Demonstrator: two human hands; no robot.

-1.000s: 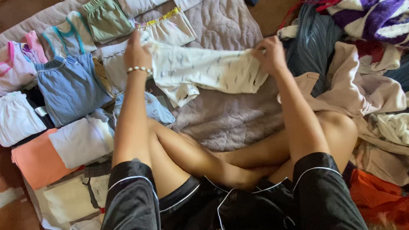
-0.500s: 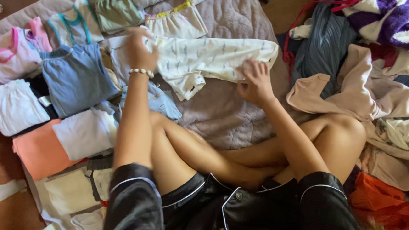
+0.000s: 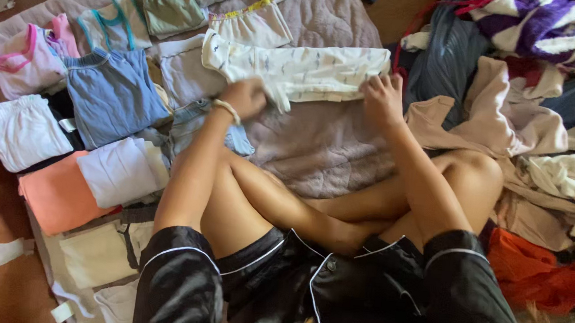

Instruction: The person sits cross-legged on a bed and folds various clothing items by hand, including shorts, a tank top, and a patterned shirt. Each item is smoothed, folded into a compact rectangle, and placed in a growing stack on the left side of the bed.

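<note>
A small white patterned baby garment (image 3: 301, 68) lies spread flat on a grey-lilac quilted blanket (image 3: 315, 150) in front of my crossed legs. My left hand (image 3: 245, 98), with a bead bracelet on the wrist, pinches the garment's lower left sleeve. My right hand (image 3: 381, 97) presses on the garment's lower right edge with fingers spread.
Folded clothes lie in rows at the left: a blue top (image 3: 113, 95), a white piece (image 3: 23, 129), an orange piece (image 3: 59, 196), a green piece (image 3: 170, 1). An unsorted heap of laundry (image 3: 520, 110) fills the right side, with an orange cloth (image 3: 539, 270) near my knee.
The garment went from being held up in both hands to lying flat on the blanket. My left hand dropped from its top corner to the lower sleeve; my right hand moved to its lower right edge.
</note>
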